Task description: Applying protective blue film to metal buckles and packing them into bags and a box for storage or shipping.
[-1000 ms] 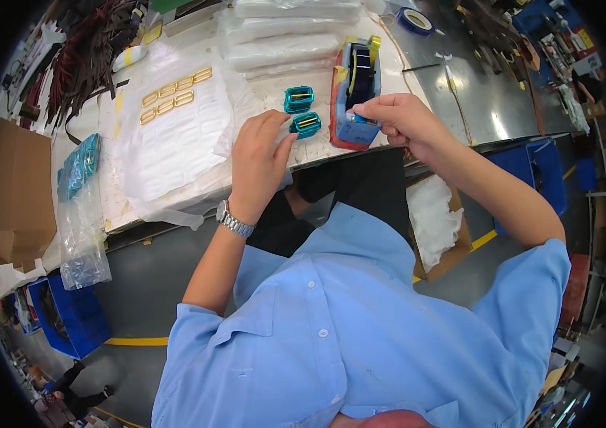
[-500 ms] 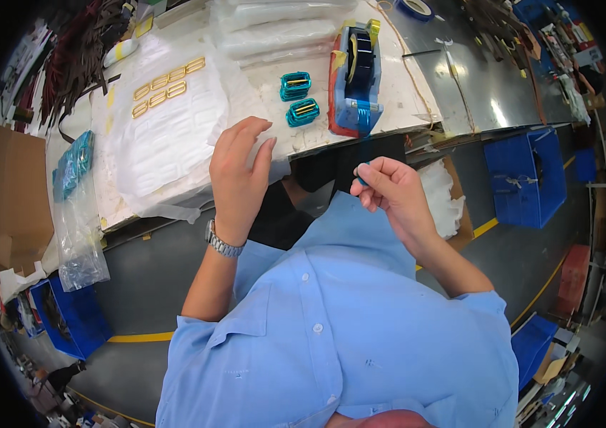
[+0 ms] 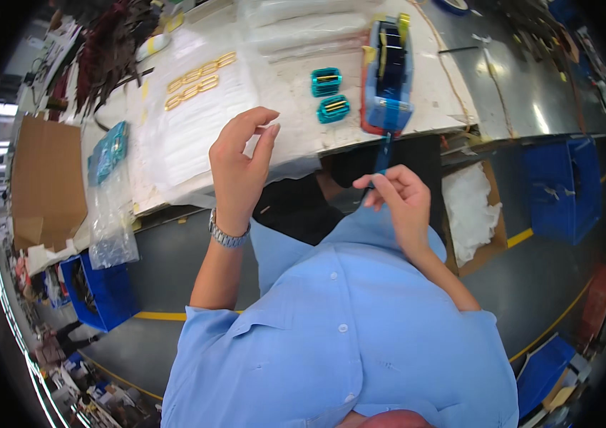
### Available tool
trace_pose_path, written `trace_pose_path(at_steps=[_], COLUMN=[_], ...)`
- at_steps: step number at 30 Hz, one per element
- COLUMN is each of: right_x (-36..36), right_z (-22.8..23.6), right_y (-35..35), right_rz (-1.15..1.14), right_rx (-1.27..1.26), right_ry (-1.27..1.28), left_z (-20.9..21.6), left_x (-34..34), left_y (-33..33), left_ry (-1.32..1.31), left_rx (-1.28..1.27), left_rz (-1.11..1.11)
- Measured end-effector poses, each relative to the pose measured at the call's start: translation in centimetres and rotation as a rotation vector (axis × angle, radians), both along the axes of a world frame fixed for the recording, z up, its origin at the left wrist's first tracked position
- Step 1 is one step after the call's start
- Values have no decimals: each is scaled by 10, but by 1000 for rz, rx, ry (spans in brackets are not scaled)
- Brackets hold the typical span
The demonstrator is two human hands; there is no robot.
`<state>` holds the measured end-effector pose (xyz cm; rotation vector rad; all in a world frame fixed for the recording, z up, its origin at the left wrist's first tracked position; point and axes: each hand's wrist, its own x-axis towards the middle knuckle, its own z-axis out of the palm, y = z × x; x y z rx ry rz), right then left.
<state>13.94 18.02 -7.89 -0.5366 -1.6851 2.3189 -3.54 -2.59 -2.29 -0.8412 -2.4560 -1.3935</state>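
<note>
A strip of blue tape [image 3: 384, 153] hangs past the table's near edge, its long axis running near to far: the far end is at the tape dispenser [image 3: 393, 114], the near end at the right hand [image 3: 399, 203]. The dispenser also lies lengthwise near to far, at the table's right. Just left of it sit two teal-wrapped bundles [image 3: 326, 82], one beyond the other, the gold bars in them running left to right. Farther left, gold buckles [image 3: 201, 80] lie in two slanting rows on a white sheet [image 3: 203, 146]; clear plastic packs [image 3: 303, 34] lie at the far side.

The hands are apart. The right pinches the tape between thumb and finger, forearm angled in from the right. The left hand [image 3: 237, 157] seems to hold nothing, thumb and curled fingers parted, near the sheet.
</note>
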Motion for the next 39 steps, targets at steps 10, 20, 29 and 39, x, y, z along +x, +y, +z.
trace_pose_path(at_steps=[10,20,29,39], right_x=[17,15,15,18], right_z=[28,19,21,23], right_y=[-3,6,14,12], right_rz=[43,103,147,155], right_rx=[50,-92,-135,-164], right_ry=[52,39,1,14], left_z=[11,-5,11,52], left_x=[-152,-182,-215,-6], left_y=[-86,-56,-67,19], left_ry=[370,503,-118,-1291], left_rx=[-580,-867,-661,193], left_rz=[122,-144,-95,-427])
